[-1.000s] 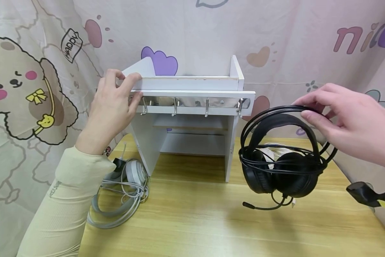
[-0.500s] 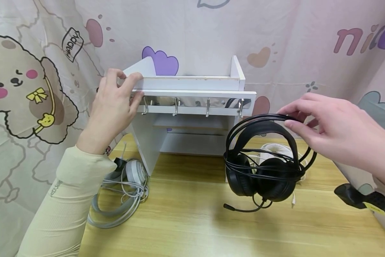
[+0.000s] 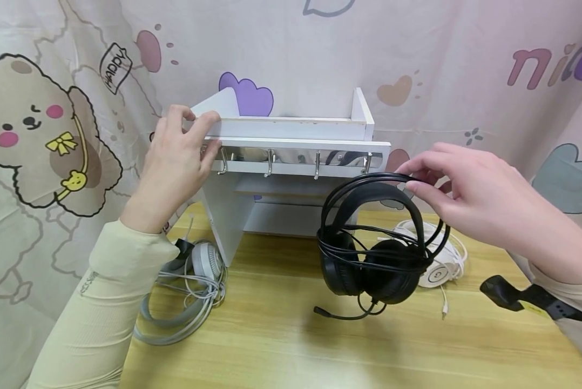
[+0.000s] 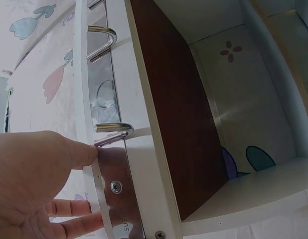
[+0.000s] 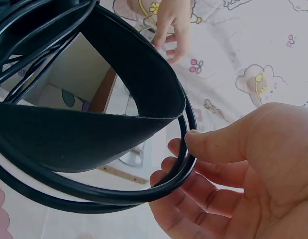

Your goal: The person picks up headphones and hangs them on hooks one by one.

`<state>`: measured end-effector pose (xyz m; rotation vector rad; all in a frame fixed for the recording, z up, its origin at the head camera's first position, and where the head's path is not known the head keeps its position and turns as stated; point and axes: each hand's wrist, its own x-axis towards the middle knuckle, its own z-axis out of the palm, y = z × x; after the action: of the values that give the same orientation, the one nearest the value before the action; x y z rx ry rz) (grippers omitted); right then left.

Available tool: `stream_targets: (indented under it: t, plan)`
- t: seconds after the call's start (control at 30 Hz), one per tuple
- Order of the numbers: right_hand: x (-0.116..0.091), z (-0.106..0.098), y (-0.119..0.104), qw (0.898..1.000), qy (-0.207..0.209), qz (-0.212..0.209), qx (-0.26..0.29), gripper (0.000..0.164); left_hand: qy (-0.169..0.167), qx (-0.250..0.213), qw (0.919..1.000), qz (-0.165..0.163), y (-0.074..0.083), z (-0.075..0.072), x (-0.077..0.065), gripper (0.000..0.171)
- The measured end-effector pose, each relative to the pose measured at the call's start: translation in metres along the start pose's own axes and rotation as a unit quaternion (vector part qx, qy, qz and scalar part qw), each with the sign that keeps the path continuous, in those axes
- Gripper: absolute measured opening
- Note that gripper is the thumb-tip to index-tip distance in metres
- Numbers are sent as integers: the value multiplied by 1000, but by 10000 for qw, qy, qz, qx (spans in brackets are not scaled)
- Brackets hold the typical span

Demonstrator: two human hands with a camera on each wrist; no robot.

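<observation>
While the left hand (image 3: 179, 148) grips a small white board-built shelf unit (image 3: 291, 128), the right hand (image 3: 461, 183) holds up a black over-ear headset (image 3: 389, 276)

Seen from the head, the headset hangs in the air before the shelf unit's right end, near the last hook of a shiny metal hook strip (image 3: 293, 155); whether it touches anything there cannot be told. Because the right thumb and fingers pinch the band at its upper right, both ear cups drop freely below, with a slim black boom microphone (image 3: 323, 312) jutting out to one side. Black cable (image 3: 369, 265) is wound round cups and band, probably to keep it gathered. The left fingers are bent over the shelf unit's upper left corner, presumably to steady it on the yellowish wood-grain table (image 3: 252, 335). Grey headphones (image 3: 205, 262) with a pale cable lie beside its left side; white headphones (image 3: 439, 273) lie partly hidden behind the headset.

From the left wrist, the thumb lies against the board's edge close to one hook, and the fingertips meet that edge farther along.

From the right wrist, thumb and curled fingers clamp the headset's glossy black band tubes (image 5: 114, 198) rather than the wide padded strap (image 5: 79, 137), which likely lets the headset hang without crushing the padding.
</observation>
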<state>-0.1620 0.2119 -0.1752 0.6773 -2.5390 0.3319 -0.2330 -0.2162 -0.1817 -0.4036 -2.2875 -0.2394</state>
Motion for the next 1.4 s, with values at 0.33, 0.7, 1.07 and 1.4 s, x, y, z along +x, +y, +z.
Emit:
stream_targets:
  t: [0.33, 0.7, 1.07, 1.4]
  plan:
    - [14, 10, -14, 9993, -94, -23, 362, 21, 54, -18, 10000, 18, -1, 1, 0, 30]
    - [26, 18, -22, 9981, -198, 13, 581, 19, 64, -21, 10000, -13, -1, 1, 0, 30]
    - [34, 27, -25, 9969, -315, 131, 707, 20, 75, -23, 10000, 41, 0, 2, 1, 30]
    - [40, 36, -23, 9951, -466, 313, 818, 21, 86, 5, 10000, 49, -1, 3, 1, 30]
